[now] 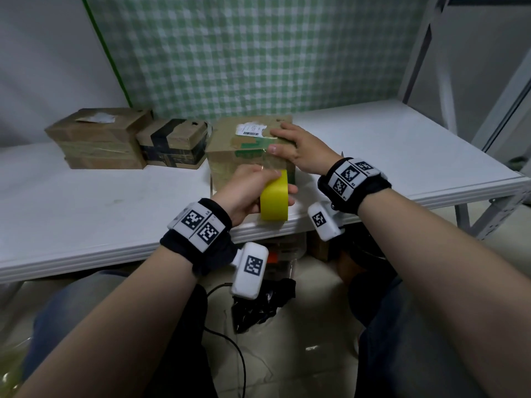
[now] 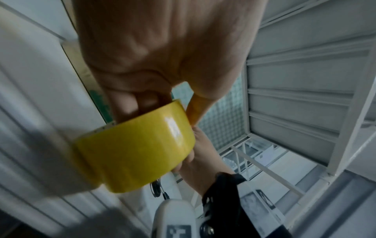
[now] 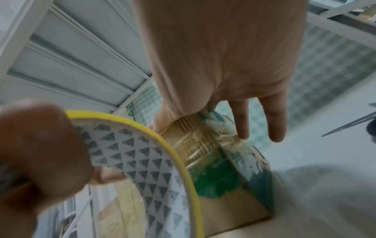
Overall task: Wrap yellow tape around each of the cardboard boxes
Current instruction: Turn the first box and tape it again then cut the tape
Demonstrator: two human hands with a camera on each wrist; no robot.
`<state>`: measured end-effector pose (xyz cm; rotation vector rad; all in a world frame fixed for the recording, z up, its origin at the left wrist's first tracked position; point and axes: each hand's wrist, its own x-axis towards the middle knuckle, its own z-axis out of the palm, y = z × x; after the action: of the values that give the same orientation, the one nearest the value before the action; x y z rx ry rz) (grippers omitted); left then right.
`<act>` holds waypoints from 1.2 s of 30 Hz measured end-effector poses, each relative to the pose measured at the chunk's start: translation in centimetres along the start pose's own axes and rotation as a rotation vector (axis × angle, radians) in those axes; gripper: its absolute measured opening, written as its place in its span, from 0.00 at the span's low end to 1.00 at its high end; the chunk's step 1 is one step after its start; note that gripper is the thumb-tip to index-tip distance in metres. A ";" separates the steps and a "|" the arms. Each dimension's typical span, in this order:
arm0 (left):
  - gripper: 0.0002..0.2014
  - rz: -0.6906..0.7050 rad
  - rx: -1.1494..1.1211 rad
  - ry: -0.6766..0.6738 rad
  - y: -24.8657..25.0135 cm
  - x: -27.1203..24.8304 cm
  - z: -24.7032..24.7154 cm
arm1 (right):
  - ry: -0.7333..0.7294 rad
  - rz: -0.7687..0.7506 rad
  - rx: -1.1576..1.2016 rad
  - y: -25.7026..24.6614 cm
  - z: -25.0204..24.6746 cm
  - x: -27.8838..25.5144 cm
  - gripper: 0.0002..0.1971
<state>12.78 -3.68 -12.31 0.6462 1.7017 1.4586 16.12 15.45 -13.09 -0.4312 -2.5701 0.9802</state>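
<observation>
A cardboard box (image 1: 230, 165) with a white label and green print stands near the table's front edge. My left hand (image 1: 253, 191) grips a roll of yellow tape (image 1: 274, 201), fingers through its core, held against the box's front face. In the left wrist view the tape roll (image 2: 138, 153) fills the middle under my left hand (image 2: 154, 64). My right hand (image 1: 298, 149) lies flat on the box top at its near right corner, thumb pressing the front edge. The right wrist view shows the box (image 3: 227, 177), the tape roll's side (image 3: 150, 161) and my right hand (image 3: 234, 80) with straight fingers.
Two more cardboard boxes stand at the back left: a larger brown box (image 1: 97, 139) and a smaller box with black tape (image 1: 175, 146). The white table (image 1: 402, 156) has bare surface to the right. A white shelf frame (image 1: 431, 53) rises at the right. Cables lie on the floor.
</observation>
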 end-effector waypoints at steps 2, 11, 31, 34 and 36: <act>0.17 0.022 0.006 0.006 -0.1 0.3 -0.3 | 0.061 -0.002 0.114 0.5 -0.2 0.1 0.32; 0.17 0.027 0.011 0.023 -0.3 0.4 -0.4 | 0.319 0.401 -0.095 4.0 -4.4 -3.0 0.13; 0.16 0.047 0.016 0.038 -0.5 0.2 -0.4 | 0.151 0.638 0.157 4.9 -6.1 -7.5 0.13; 0.16 0.044 0.003 0.040 -0.5 0.1 -0.5 | 0.071 0.482 0.612 3.4 -5.9 -7.5 0.10; 0.16 0.048 0.005 0.042 -0.5 0.0 -0.5 | -0.093 0.349 0.740 2.9 -6.2 -7.2 0.08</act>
<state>12.43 -4.02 -12.74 0.6680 1.7332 1.5113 25.66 18.19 -12.29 -0.6265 -2.0191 1.9935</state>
